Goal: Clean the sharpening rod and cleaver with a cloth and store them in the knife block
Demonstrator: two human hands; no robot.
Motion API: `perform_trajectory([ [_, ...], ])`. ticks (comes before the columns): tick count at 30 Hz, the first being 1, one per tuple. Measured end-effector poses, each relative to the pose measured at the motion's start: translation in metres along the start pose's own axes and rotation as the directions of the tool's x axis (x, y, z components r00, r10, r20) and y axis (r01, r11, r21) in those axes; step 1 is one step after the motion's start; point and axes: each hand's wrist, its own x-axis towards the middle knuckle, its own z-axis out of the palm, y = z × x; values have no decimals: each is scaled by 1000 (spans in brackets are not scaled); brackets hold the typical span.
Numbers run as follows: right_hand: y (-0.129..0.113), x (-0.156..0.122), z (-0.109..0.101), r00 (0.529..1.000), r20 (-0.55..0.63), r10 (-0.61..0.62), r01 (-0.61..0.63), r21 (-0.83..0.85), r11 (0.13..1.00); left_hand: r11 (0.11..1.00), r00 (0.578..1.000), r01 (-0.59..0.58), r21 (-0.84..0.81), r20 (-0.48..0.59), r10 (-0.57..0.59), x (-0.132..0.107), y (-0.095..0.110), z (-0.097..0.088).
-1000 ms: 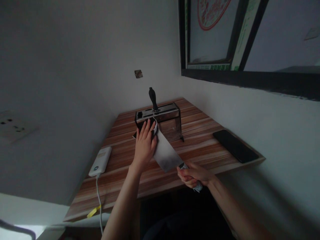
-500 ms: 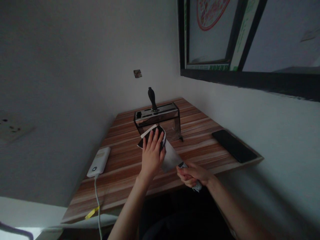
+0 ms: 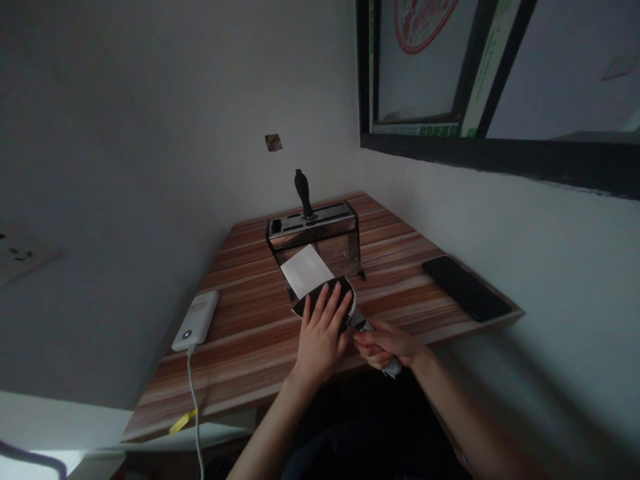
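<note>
My right hand [image 3: 383, 345] is wrapped around the grey handle [image 3: 361, 323] of a cleaver, low over the table's front edge. The cleaver's broad pale blade [image 3: 306, 270] points away to the upper left. My left hand [image 3: 323, 340] presses a black cloth-like piece with a white edge [image 3: 345, 293] onto the blade near the handle; its fingers lie spread across it. What this piece is made of I cannot make out. Just behind the blade stands a knife block [image 3: 327, 223] with clear sides, and one black-handled tool [image 3: 303, 192] sticks up from it.
On the wood-grain table [image 3: 240, 360] a white power bank [image 3: 197, 321] with a cable lies at the left. A black phone [image 3: 466, 288] rests near the right edge. Walls close in on the left, behind and right; a dark-framed window [image 3: 450, 143] is above right.
My left hand has slid the black piece along the blade toward the handle, down and right, uncovering the blade's far end. My right hand keeps its grip in nearly the same place.
</note>
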Motion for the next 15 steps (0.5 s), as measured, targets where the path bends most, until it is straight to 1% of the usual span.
perform_trajectory([
  [4, 3, 1, -2, 999, -43, -10, 11, 28, 1000, 998, 997, -60, -21, 57, 61, -8, 6, 3],
  [8, 7, 2, -6, 998, -61, 12, -10, 35, 999, 997, 995, -61, -43, 72, 64, -16, 11, 4],
  [11, 7, 2, -7, 997, -80, 21, -18, 41, 999, 996, 994, -80, -51, 69, 83, -17, 9, 1],
  [15, 7, 1, -6, 997, -78, 4, -2, 26, 1000, 984, 980, -163, -73, 105, 171, -14, 3, -3],
])
